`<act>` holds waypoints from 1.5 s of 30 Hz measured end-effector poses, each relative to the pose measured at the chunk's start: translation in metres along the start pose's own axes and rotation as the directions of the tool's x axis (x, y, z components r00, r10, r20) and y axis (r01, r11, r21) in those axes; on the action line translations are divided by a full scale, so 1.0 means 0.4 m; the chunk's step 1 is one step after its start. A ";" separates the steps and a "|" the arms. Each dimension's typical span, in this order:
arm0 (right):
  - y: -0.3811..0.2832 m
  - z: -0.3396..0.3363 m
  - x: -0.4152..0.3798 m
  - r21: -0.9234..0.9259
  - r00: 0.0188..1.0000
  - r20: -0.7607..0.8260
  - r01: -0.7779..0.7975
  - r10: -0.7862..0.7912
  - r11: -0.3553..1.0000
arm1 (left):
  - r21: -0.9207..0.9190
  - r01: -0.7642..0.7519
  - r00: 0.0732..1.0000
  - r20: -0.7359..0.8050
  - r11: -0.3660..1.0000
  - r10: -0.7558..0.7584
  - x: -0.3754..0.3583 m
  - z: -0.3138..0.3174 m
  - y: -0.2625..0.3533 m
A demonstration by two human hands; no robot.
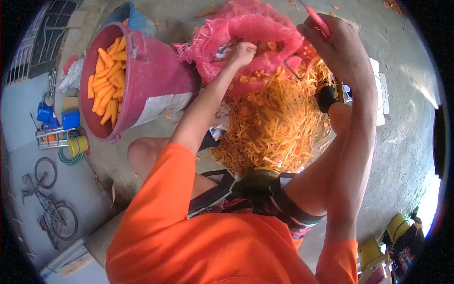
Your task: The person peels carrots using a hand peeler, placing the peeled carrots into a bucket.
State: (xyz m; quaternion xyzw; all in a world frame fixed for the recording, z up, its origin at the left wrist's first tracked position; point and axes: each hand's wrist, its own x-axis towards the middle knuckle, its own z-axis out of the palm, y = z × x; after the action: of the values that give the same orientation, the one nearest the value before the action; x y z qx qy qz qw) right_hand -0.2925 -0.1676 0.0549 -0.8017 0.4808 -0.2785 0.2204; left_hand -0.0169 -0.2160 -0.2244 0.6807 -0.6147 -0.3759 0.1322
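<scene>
My left hand reaches into the mouth of a pink mesh sack, its fingers curled; whatever they may hold is hidden. Inside the sack the contents are dim and blurred. Raised at the upper right, my right hand is closed around a red-handled peeler, whose thin metal end runs toward the top edge. A big heap of orange carrot peelings lies between my legs, with round carrot slices scattered over it and along the sack's rim.
Left of the sack, a large reddish tub lies tilted with peeled carrots in it. Behind it stands a blue bucket. A bent metal wire sticks up by the sack. A bicycle leans at the left wall.
</scene>
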 end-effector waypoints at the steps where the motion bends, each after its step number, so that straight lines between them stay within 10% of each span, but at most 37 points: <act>1: 0.001 -0.002 0.006 -0.018 1.000 -0.005 -0.011 0.010 1.000 | 0.004 0.003 1.000 0.010 1.000 -0.003 0.027 0.026 0.005; 3: 0.015 -0.008 0.021 -0.003 0.999 0.019 -0.035 0.035 0.999 | 0.491 -0.165 0.947 -0.165 0.855 0.277 0.068 0.056 0.035; 7: -0.012 -0.069 0.068 -0.216 0.984 0.079 -0.142 0.163 0.966 | 0.596 -0.211 0.974 0.063 0.775 0.216 0.116 0.072 0.074; 11: -0.095 -0.111 0.077 0.000 0.897 0.109 -0.431 0.428 0.902 | 0.705 -0.243 0.953 0.046 0.666 0.299 0.132 0.059 0.094; 13: -0.076 -0.079 0.038 -0.184 0.986 -0.092 -0.158 0.143 0.970 | 0.542 -0.096 0.992 0.125 0.835 0.033 0.151 0.031 0.123; 18: -0.068 -0.089 0.026 -0.081 0.986 -0.037 -0.167 0.165 0.983 | 0.335 -0.366 0.927 0.056 0.868 0.370 0.162 -0.007 0.062; 21: -0.068 -0.091 0.023 -0.091 0.992 -0.061 -0.114 0.109 0.989 | 0.432 -0.345 0.935 0.080 0.833 0.346 0.140 -0.004 0.065; 24: -0.045 -0.092 0.031 -0.052 0.982 -0.004 -0.191 0.191 0.980 | 0.203 0.061 0.994 -0.100 0.977 -0.041 0.035 -0.063 0.098; 28: 0.025 -0.038 0.020 -0.059 0.996 -0.034 -0.087 0.085 0.994 | -0.113 -0.048 0.953 -0.303 0.992 0.011 -0.149 -0.247 0.046; 30: 0.054 -0.010 0.019 -0.090 1.000 -0.003 0.013 -0.014 0.996 | -0.809 0.265 0.960 0.270 0.525 -0.068 -0.283 -0.342 0.059; 33: 0.011 0.037 0.012 -0.093 0.992 0.077 0.108 -0.101 0.990 | -0.888 0.434 0.843 0.459 0.151 0.279 -0.412 -0.313 0.074; 41: -0.069 0.118 -0.030 0.072 0.939 0.177 0.287 -0.295 0.955 | -0.995 0.070 0.974 0.084 0.074 0.209 -0.561 -0.310 0.231; 45: -0.101 0.136 -0.023 0.196 0.888 0.195 0.380 -0.416 0.904 | -0.878 -0.299 0.947 -0.226 0.373 0.229 -0.590 -0.336 0.247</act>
State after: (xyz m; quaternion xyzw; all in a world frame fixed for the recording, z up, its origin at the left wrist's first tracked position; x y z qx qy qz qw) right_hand -0.2339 -0.1371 0.0372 -0.8912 0.2539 -0.2579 0.2735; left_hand 0.0099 -0.0536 0.0132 0.4070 -0.4115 -0.5976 0.5548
